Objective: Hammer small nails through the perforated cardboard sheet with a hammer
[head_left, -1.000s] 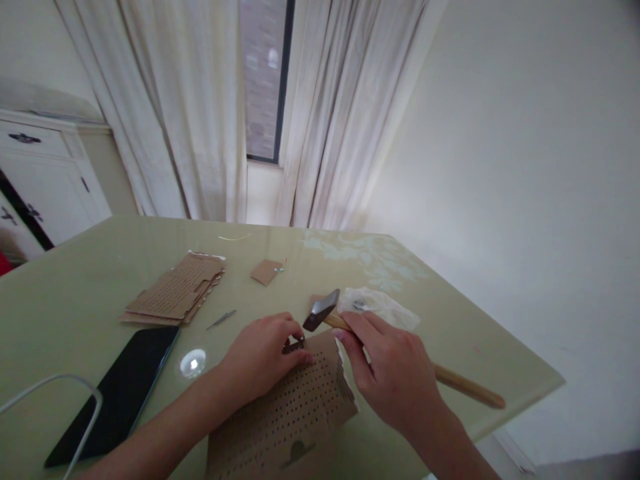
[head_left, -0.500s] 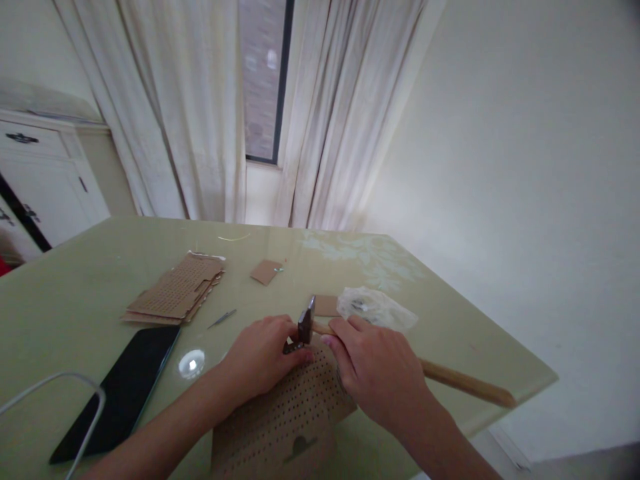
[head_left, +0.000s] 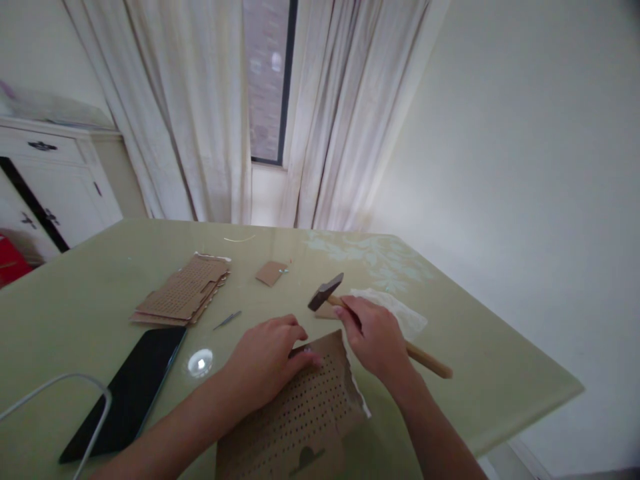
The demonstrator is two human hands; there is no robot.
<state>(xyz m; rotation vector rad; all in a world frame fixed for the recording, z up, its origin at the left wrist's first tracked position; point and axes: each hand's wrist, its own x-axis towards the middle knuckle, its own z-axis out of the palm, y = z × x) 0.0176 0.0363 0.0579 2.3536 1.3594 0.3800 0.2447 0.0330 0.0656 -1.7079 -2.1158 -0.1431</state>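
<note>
**Hammer raised over perforated card on a glossy table**

A pale green, glass-smooth table (head_left: 450,347) stands before cream curtains (head_left: 200,107) and a narrow window, a white cabinet (head_left: 55,180) off to the left.

The right hand (head_left: 376,340) is closed round a hammer (head_left: 373,319), gripping the wooden handle close up under the dark metal head, which is lifted clear of the table and tilted. The rest of the handle sticks out behind the hand. The weight looks to sit in the head, so a grip this high should suit short, controlled taps; the smooth wood could slip if held loosely.

The left hand (head_left: 265,360) lies flat, fingers curled down on the far edge of a perforated cardboard sheet (head_left: 300,420), pinching something small there that cannot be made out. The sheet looks light and thin, its right edge torn, so it would likely bend or tear easily and slide on the glossy top unless pressed down.

Beyond the hands lie a crumpled clear plastic bag (head_left: 400,313), a small card scrap (head_left: 271,272), a thin metal tool (head_left: 227,320) and a stack of similar card sheets (head_left: 185,297). A dark phone (head_left: 133,393) and a white cable (head_left: 55,393) lie to the left.
</note>
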